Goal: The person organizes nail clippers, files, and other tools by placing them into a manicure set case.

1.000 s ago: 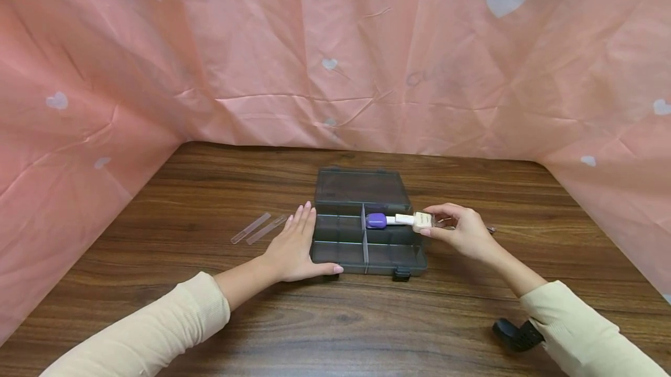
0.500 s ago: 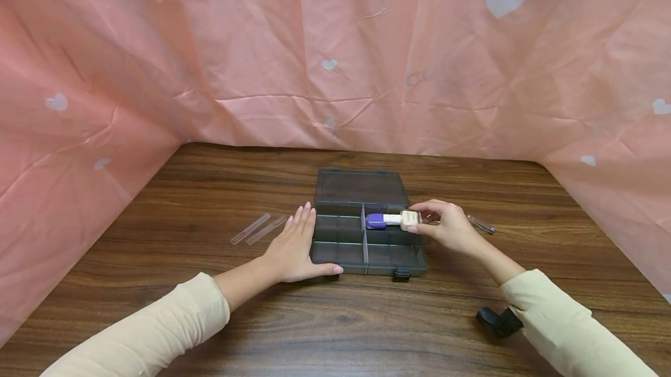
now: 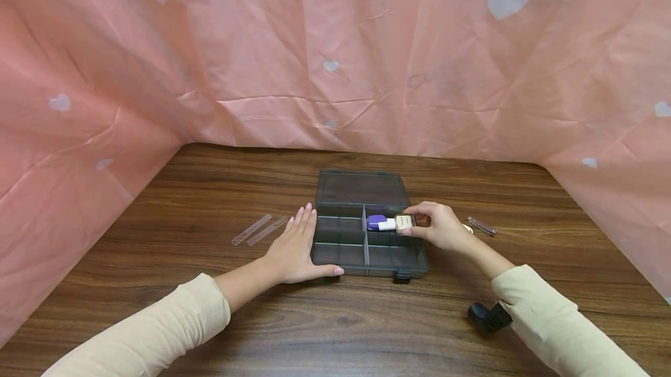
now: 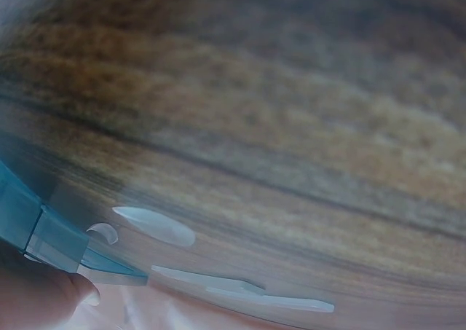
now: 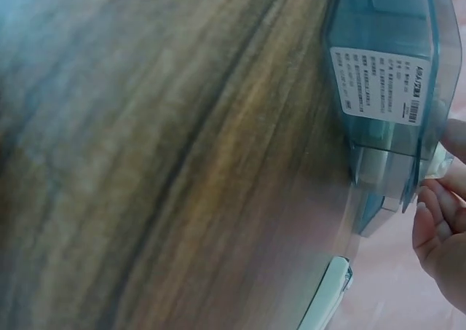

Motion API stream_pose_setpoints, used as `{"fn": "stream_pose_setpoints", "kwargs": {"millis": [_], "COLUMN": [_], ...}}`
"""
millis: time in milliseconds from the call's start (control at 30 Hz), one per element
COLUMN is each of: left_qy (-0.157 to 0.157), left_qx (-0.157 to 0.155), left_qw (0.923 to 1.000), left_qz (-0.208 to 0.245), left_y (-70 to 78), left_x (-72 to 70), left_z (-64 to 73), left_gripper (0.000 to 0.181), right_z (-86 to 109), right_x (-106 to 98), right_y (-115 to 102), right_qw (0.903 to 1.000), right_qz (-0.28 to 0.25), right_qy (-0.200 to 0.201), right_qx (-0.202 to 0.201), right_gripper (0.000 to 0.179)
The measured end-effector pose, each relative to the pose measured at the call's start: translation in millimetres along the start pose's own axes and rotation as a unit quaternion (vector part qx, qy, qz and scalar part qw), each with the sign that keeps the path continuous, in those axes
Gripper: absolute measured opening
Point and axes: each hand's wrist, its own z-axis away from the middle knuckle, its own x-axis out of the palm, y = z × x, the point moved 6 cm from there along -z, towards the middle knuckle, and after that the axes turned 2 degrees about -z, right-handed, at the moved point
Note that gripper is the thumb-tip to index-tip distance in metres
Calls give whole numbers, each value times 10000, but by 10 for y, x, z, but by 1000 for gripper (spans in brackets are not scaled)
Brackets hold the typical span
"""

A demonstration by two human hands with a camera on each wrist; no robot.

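Note:
A dark see-through divided box point(image 3: 394, 256) lies with its lid laid back. My right hand point(image 3: 439, 226) pinches a cream nail polish bottle point(image 3: 404, 222) with a white cap over the back right compartment. A purple nail polish bottle point(image 3: 375, 222) lies in that compartment, partly hidden behind the cream bottle's cap. My left hand point(image 3: 293, 246) rests with straight fingers along the box's left side, thumb on the front rim. In the right wrist view, the fingers of my right hand point(image 5: 443, 213) are at the box's point(image 5: 378, 24) edge; the bottle there is mostly hidden.
Two clear strips point(image 3: 251, 229) lie on the wooden table point(image 3: 335, 324) left of the box. To the right is a nail clipper point(image 3: 482, 226), beside a small whitish thing point(image 3: 468, 228) partly covered by my hand. Pink cloth point(image 3: 335, 27) hangs around the table.
My right hand has moved left and brought the cream nail polish further over the box, beside the purple one. The nail clipper has come into sight behind it. My left hand stays put.

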Motion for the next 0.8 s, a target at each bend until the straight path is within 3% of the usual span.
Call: {"fn": "stream_pose_setpoints", "kwargs": {"millis": [267, 533, 700, 800], "left_qy": [39, 23, 31, 34], "left_qx": [-16, -47, -36, -39], "left_qw": [10000, 10000, 10000, 10000], "left_qz": [19, 68, 68, 69], "left_y": [-4, -7, -7, -7], "left_x": [5, 11, 12, 13], "left_z": [-2, -3, -5, -5], "left_gripper": [121, 121, 121, 121], "right_z": [-37, -54, -43, -31], "right_x": [13, 75, 78, 43], "right_y": [-20, -12, -12, -29], "right_qw": [9977, 9906, 9905, 9939], "right_qz": [-62, -102, -105, -88], "right_qy": [-677, -1359, -1368, -1093], "right_qx": [-17, -77, -77, -108], "right_gripper": [36, 28, 29, 27]}}
